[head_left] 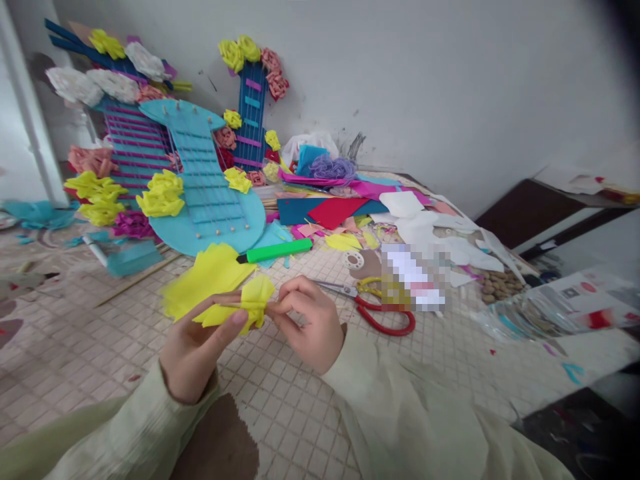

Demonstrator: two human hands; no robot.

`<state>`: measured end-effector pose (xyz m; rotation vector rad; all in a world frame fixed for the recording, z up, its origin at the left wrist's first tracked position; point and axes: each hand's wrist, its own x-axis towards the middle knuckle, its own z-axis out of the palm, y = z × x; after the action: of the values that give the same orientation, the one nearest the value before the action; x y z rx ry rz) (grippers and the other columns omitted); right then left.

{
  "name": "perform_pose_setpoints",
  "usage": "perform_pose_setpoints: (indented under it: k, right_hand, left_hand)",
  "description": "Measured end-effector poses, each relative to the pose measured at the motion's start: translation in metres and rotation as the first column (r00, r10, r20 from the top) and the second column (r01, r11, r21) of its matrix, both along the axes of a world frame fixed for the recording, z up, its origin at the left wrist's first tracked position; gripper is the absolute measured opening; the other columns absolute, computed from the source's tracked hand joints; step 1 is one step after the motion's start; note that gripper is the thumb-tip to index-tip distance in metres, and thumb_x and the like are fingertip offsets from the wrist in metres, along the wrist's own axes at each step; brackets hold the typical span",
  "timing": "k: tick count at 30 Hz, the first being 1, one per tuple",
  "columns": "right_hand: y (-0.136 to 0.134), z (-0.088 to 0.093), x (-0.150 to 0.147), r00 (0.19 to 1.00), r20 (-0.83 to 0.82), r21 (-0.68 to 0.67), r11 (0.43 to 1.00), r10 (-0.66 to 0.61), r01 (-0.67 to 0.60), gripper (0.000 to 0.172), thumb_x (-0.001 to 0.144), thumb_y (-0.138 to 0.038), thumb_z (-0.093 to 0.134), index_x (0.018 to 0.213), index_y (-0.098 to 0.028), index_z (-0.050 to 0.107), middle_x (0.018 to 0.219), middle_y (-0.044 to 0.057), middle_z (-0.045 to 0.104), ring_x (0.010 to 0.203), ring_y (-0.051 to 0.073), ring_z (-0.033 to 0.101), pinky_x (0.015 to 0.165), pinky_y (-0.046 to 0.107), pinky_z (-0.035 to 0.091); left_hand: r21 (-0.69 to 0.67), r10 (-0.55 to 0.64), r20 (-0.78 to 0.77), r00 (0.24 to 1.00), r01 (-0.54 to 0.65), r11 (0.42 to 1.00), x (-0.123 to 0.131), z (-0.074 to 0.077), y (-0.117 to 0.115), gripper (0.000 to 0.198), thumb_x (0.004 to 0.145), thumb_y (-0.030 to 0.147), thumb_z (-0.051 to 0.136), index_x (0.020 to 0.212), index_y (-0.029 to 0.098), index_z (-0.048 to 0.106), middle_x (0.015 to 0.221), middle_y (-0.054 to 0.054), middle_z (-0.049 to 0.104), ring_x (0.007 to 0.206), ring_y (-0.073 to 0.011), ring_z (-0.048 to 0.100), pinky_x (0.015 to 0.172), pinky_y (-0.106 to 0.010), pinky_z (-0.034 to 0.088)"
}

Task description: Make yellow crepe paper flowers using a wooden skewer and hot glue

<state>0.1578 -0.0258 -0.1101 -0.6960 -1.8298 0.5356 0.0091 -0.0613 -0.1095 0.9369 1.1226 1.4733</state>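
Both my hands meet over the tiled floor on a folded piece of yellow paper (256, 300) threaded on a thin wooden stick. My left hand (193, 353) pinches the paper and stick from the left with thumb and fingers. From the right, my right hand (307, 323) grips the stick's end, fingers curled. A larger crumpled yellow sheet (205, 280) lies just behind the left hand on the floor.
A green marker (275, 251) and red-handled scissors (380, 310) lie beyond my hands. Blue felt-and-stick structures (210, 180) with paper flowers lean against the wall. Coloured felt scraps (335, 210), white pieces and a clear plastic bag (530, 313) spread to the right.
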Motion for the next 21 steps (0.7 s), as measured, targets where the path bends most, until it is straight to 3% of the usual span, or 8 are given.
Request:
perform_pose_setpoints:
  k: [4, 8, 13, 18, 21]
  right_hand:
    - [0.000, 0.000, 0.000, 1.000, -0.013, -0.007, 1.000, -0.017, 0.017, 0.012, 0.077, -0.009, 0.055, 0.068, -0.017, 0.052, 0.075, 0.001, 0.050, 0.068, 0.011, 0.051, 0.061, 0.023, 0.044]
    - [0.001, -0.001, 0.000, 0.999, -0.019, -0.011, 1.000, -0.027, 0.027, 0.012, 0.077, -0.010, 0.056, 0.068, -0.017, 0.053, 0.075, 0.001, 0.051, 0.065, 0.010, 0.050, 0.059, 0.023, 0.044]
    - [-0.001, -0.002, -0.001, 1.000, -0.017, -0.008, 1.000, -0.020, 0.020, 0.011, 0.076, -0.009, 0.057, 0.069, -0.017, 0.054, 0.075, 0.001, 0.052, 0.067, 0.010, 0.050, 0.059, 0.022, 0.044]
    - [-0.001, -0.002, 0.000, 1.000, -0.009, -0.014, 1.000, -0.020, 0.020, 0.011, 0.075, -0.009, 0.057, 0.069, -0.017, 0.054, 0.076, 0.001, 0.052, 0.068, 0.011, 0.051, 0.060, 0.023, 0.044]
    - [-0.001, -0.001, 0.000, 1.000, -0.006, 0.001, 1.000, -0.019, 0.019, 0.011, 0.076, -0.008, 0.056, 0.069, -0.017, 0.054, 0.076, 0.001, 0.052, 0.069, 0.011, 0.052, 0.062, 0.023, 0.045]
  left_hand:
    - [0.001, -0.038, 0.106, 0.994, 0.039, 0.999, -0.001, 0.001, 0.001, 0.017, 0.065, 0.030, 0.065, 0.079, 0.020, 0.068, 0.084, -0.005, 0.066, 0.084, -0.0243, 0.059, 0.068, -0.036, 0.053]
    - [-0.030, -0.062, 0.193, 0.979, 0.069, 0.997, -0.001, 0.006, -0.001, 0.014, 0.064, 0.021, 0.062, 0.076, 0.019, 0.069, 0.081, -0.004, 0.066, 0.076, -0.0212, 0.061, 0.065, -0.033, 0.056]
    - [-0.090, -0.046, 0.287, 0.957, 0.075, 0.993, 0.002, 0.013, -0.002, 0.014, 0.062, 0.013, 0.058, 0.068, 0.020, 0.069, 0.080, 0.000, 0.065, 0.077, -0.0216, 0.061, 0.065, -0.040, 0.058]
    - [-0.138, -0.003, 0.270, 0.963, 0.042, 0.990, 0.004, 0.013, 0.000, 0.006, 0.062, 0.023, 0.068, 0.066, 0.020, 0.069, 0.076, 0.000, 0.065, 0.074, -0.0202, 0.062, 0.062, -0.037, 0.059]
    - [-0.128, 0.022, 0.240, 0.971, 0.009, 0.992, 0.004, 0.011, 0.000, 0.010, 0.061, 0.028, 0.071, 0.067, 0.020, 0.068, 0.075, 0.000, 0.065, 0.074, -0.0195, 0.062, 0.062, -0.034, 0.059]
